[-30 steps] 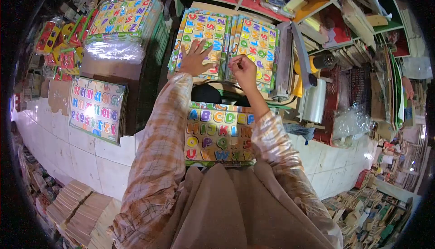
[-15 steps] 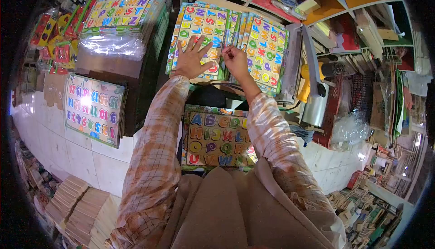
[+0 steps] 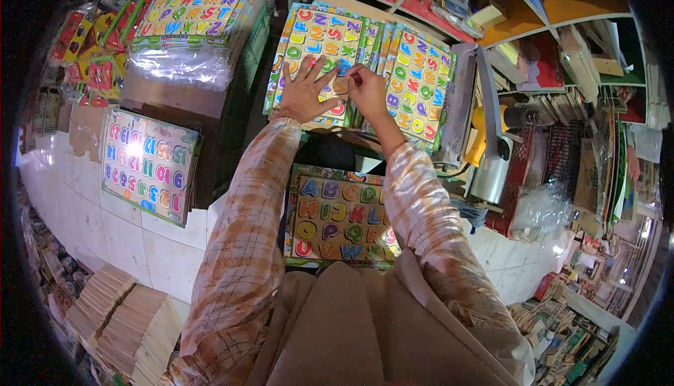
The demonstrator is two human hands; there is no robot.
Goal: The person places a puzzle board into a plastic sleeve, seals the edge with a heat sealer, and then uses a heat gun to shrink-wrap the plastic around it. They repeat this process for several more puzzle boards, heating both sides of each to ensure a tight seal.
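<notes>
My left hand (image 3: 309,96) lies flat with fingers spread on a colourful alphabet puzzle board (image 3: 298,35), covering several of its letters. At that board's right edge, close to a blue letter, my right hand (image 3: 368,92) is closed in a pinch. Whatever its fingertips may hold is too small or hidden to make out. A second alphabet board (image 3: 420,84) lies just right of my right hand, on a stack of similar boards. Another alphabet board (image 3: 330,210) rests below my forearms, close to my body and partly covered by my right sleeve.
At the left, plastic-wrapped alphabet boards (image 3: 196,7) top a tall stack. A number board (image 3: 146,165) leans below it. On the right stand a grey metal frame (image 3: 469,98), a yellow tool (image 3: 477,136) and crowded shelves (image 3: 554,7). Wooden blocks (image 3: 126,316) are piled lower left.
My right hand has moved slightly up and closer to the blue letter, still pinched. My left hand stays spread on the board. The whole view has shifted a little.
</notes>
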